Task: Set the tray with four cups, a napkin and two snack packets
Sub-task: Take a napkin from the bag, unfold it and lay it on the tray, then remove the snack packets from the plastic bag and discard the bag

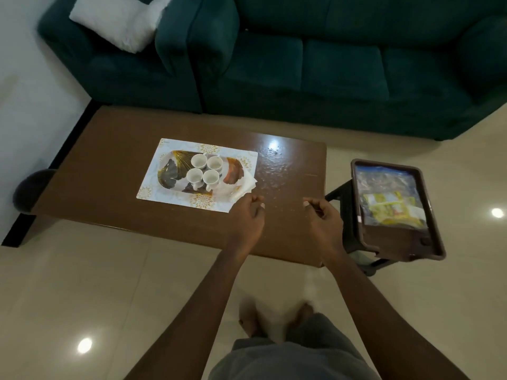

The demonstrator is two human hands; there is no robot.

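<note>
An oval patterned tray [170, 172] lies on a white placemat [153, 185] on the brown coffee table [109, 160]. Several white cups [204, 168] stand in a tight group at the tray's middle. A white napkin [241, 187] rests at the tray's right end, partly over its rim. Two snack packets [389, 198], one clear and bluish, one yellow, lie on a brown stool [403, 242] to the right of the table. My left hand [248, 212] hovers just below the napkin, fingers loosely curled, holding nothing. My right hand [319, 212] hangs over the table's right part, fingers loosely curled and empty.
A dark green sofa [301, 64] with a white cushion [120, 20] stands behind the table. The floor is glossy beige tile. My bare feet and grey shorts show at the bottom. A dark round object [30, 187] sits at the table's left end.
</note>
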